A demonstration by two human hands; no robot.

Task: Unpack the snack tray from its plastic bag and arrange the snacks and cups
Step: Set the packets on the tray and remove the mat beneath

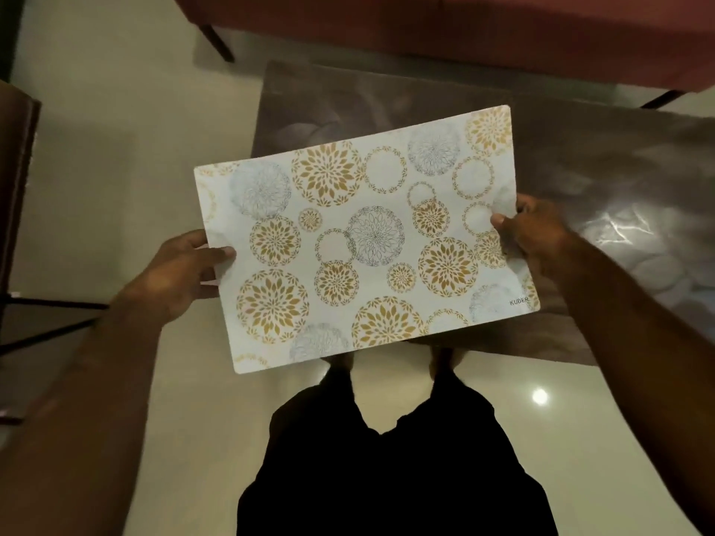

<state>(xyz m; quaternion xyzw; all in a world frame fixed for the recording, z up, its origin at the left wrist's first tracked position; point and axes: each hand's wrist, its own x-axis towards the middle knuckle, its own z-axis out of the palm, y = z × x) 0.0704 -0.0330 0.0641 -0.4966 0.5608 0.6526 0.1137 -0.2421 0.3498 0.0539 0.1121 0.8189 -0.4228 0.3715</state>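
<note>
Tray (363, 241), flat white with gold and grey floral circles, held in the air above the dark glossy table (580, 168), slightly tilted. Left hand (182, 272) pinches its left edge, thumb on top. Right hand (530, 230) pinches the right edge likewise.

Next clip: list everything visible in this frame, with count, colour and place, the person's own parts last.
Flat rectangular mat with gold and grey floral circles: one, white, held in mid-frame above the table edge.
Glossy marbled table: one, grey-brown, right of centre.
Upholstered sofa: one, reddish, top.
Dark-framed chair: one, brown, left edge.
Tiled floor: cream, all around.
Left hand: grips the mat's left edge.
Right hand: grips its right edge.
Black shorts: bottom centre.
</note>
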